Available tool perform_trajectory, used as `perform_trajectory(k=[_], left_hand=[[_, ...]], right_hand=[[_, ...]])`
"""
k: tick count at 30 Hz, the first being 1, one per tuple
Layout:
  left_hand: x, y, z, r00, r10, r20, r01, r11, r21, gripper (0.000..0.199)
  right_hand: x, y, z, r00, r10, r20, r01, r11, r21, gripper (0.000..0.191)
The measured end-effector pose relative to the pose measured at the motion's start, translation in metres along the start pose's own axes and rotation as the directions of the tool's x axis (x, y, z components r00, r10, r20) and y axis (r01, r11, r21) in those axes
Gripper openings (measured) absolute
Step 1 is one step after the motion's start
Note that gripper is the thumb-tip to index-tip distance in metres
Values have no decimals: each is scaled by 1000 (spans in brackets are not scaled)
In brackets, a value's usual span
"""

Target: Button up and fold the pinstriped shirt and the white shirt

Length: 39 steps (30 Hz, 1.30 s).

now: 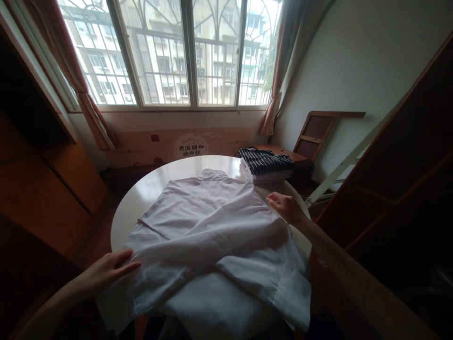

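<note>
A white long-sleeved shirt [212,236] lies spread over a round white table [141,189]. Its collar points toward the window, and both sleeves are folded across the body. The lower part hangs over the near edge. At the shirt's left edge my left hand [115,265] touches the sleeve, with thumb and fingers apart. My right hand [286,208] is beside the shirt's right shoulder edge, its fingers curled together; whether any cloth is between them is hidden.
Folded clothes with a black-and-white striped garment [265,161] on top are stacked at the table's back right. Behind stand a wooden chair [314,132] and a printed cardboard panel [159,144] under the window. An orange-brown cabinet [42,198] is at the left; a dark wooden piece [396,160] leans in at the right.
</note>
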<state>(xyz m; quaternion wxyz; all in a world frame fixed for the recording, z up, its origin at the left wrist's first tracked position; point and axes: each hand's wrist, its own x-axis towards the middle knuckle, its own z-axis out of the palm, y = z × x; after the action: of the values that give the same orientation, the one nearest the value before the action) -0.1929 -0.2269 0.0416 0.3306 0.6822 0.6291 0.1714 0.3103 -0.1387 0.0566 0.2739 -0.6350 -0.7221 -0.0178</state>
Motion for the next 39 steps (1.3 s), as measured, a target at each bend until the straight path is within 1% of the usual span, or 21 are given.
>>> perform_trajectory(k=[2,3,4,6,7,9,11,14,17,19,21,24,25,26,27,29,31,33,35,37,39], left_hand=[[-1,3,5,999,-38,-18,40,993,111,43],[-1,5,8,996,-76,-53,85,980,179,44],[-2,6,11,986,-117,-117,142,961,239,47],[-2,7,17,959,-161,-233,232,918,321,54],[-2,6,19,950,-164,-265,253,904,344,56],[0,2,19,949,-165,-269,259,893,368,56],[6,-6,13,951,-163,-261,255,894,369,54],[23,-20,-5,964,-124,-236,207,906,369,49],[51,-32,-26,976,-70,-208,149,907,393,44],[75,-36,-37,980,-36,-196,114,908,404,41],[99,-36,-45,979,-3,-202,91,899,429,38],[132,-29,-50,969,14,-247,119,848,517,32],[142,-26,-50,964,28,-264,128,821,556,30],[150,-21,-49,960,51,-276,130,792,597,29],[158,-17,-47,955,86,-283,120,763,635,29],[172,-7,-41,942,166,-291,88,716,692,27],[186,4,-32,926,231,-300,63,687,724,23],[202,14,-21,904,279,-325,65,661,747,19],[220,24,-9,869,348,-352,49,648,760,16],[238,32,1,845,394,-360,26,644,765,14],[255,39,8,829,420,-369,5,654,757,13]], right_hand=[[25,0,12,993,92,-76,-82,989,120,19],[38,-1,19,986,141,-85,-123,975,185,23],[51,-1,27,981,183,-69,-160,953,258,29],[74,-3,43,979,201,35,-198,896,398,33],[83,-4,49,978,191,80,-207,880,428,32],[94,-7,59,970,150,192,-219,885,411,28],[95,-10,63,954,103,283,-195,927,322,24],[83,-11,58,949,69,307,-126,977,170,16],[58,-6,43,948,42,316,-72,994,83,13],[36,0,30,934,5,356,-35,996,78,14],[11,3,15,916,-24,400,-24,993,116,14],[-29,0,-6,882,-102,461,13,981,193,19],[-42,-4,-12,878,-113,465,24,981,194,22],[-55,-9,-17,859,-127,496,40,983,182,24],[-66,-14,-22,852,-123,509,52,987,151,26],[-85,-26,-31,845,-120,521,90,993,81,29],[-95,-36,-39,854,-120,506,130,991,15,30],[-97,-41,-45,880,-136,454,177,983,-48,30],[-93,-40,-50,906,-156,393,216,970,-112,30],[-85,-33,-51,916,-159,369,231,959,-162,29],[-77,-26,-48,921,-153,358,224,960,-168,24]])
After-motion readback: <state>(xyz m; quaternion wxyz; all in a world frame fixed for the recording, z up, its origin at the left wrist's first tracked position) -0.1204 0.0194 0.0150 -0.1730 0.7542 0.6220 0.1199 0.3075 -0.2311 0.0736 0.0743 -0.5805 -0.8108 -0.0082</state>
